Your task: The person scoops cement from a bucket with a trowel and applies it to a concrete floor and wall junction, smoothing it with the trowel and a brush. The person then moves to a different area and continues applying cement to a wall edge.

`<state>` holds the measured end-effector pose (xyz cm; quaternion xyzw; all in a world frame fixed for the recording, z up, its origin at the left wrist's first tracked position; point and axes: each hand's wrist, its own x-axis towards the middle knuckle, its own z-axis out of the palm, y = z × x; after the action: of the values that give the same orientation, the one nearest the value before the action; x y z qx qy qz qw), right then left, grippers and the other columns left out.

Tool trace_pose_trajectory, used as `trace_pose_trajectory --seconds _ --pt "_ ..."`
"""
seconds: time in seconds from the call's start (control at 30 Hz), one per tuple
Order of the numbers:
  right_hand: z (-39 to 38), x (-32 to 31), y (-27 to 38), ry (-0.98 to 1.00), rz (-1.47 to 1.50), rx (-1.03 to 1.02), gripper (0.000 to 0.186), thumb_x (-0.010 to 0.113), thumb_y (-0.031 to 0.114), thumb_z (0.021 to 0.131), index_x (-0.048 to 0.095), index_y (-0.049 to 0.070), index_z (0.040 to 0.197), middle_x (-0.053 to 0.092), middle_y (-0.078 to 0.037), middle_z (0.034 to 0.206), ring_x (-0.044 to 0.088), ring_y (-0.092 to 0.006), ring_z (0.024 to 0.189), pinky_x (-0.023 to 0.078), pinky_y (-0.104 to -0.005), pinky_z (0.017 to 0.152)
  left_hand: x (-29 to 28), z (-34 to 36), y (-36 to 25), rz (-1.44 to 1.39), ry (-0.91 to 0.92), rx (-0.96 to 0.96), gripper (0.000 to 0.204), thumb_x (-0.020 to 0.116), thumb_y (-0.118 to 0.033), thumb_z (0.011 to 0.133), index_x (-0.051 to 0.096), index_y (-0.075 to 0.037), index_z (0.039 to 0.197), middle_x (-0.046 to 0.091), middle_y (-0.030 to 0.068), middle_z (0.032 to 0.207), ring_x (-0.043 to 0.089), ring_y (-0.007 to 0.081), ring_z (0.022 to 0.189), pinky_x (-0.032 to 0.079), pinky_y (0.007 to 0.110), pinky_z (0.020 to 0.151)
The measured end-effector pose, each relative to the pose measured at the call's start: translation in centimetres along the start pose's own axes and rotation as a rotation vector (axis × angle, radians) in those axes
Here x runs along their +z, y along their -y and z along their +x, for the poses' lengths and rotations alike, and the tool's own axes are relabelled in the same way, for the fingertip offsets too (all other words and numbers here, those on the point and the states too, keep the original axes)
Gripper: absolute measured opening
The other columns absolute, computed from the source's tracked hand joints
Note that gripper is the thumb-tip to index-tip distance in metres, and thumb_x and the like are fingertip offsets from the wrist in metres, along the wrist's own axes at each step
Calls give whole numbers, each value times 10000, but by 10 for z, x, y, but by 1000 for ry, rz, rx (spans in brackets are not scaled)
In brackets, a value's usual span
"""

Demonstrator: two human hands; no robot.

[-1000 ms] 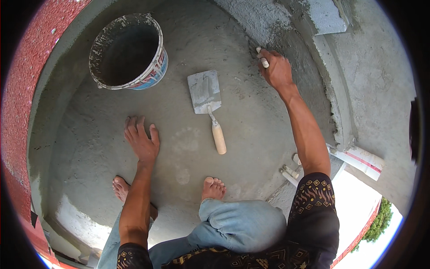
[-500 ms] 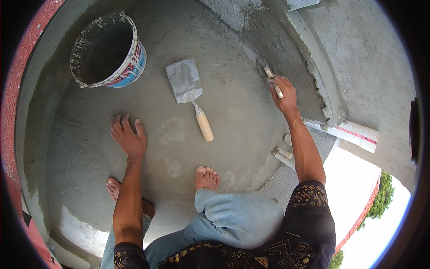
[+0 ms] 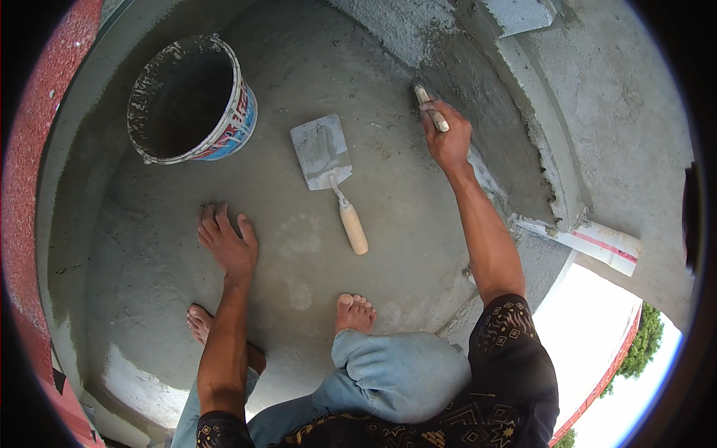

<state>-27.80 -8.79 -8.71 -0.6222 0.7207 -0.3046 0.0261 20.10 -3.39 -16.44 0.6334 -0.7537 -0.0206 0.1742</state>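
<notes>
My right hand (image 3: 450,142) is closed round a pale-handled tool (image 3: 439,119), held where the wet cement floor meets the curved wall. The tool's working end is too hard to make out. On the floor (image 3: 299,235), my left hand (image 3: 231,250) lies palm down with its fingers spread, holding nothing. A trowel (image 3: 352,228) with a wooden handle and a square, cement-smeared metal blade rests between my hands. Beyond my left hand stands a bucket (image 3: 231,127), its rim crusted with cement and its inside dark.
A rough cement wall (image 3: 497,97) curves along the right, with a ledge (image 3: 612,112) above it. A white pipe (image 3: 601,243) with a red stripe sticks out at its near end. A red rim (image 3: 37,149) bounds the left. My bare feet (image 3: 356,313) are on the floor.
My right hand has moved the pale-handled tool away from me and leftward along the foot of the wall. My left hand stays flat on the floor. The whole view has shifted slightly.
</notes>
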Motion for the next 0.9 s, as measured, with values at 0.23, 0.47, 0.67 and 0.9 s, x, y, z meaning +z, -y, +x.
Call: trace_pose_trajectory --seconds 0.23,0.47,0.67,0.9 --pt "149 138 80 -19 49 -91 275 662 24 927 779 127 1155 792 -178 1056 754 -438 976 599 -545 830 -9 -2 1 13 -16 13 442 590 -305 1066 587 -4 1389 524 249 1455 461 494 1434 373 648 1144" --pt "189 151 96 3 -24 -134 370 619 50 941 748 123 1280 782 -228 1131 760 -446 1031 615 -536 889 0 1 -15 -18 -4 56 448 573 -324 1090 592 6 1392 530 260 1450 482 482 1396 372 626 1141" --pt "116 57 49 284 -184 26 242 636 106 962 746 108 1178 767 -239 1114 757 -446 1034 620 -557 865 -2 -3 0 3 -11 34 455 583 -326 1088 594 7 1398 535 256 1448 493 465 1380 375 603 1145" --pt "-40 -69 -27 365 -344 75 399 772 13 838 725 147 1210 739 -139 1225 710 -416 1161 613 -543 918 -1 0 0 -22 -24 59 424 612 -290 1062 597 -12 1382 540 254 1435 495 471 1378 391 628 1117"
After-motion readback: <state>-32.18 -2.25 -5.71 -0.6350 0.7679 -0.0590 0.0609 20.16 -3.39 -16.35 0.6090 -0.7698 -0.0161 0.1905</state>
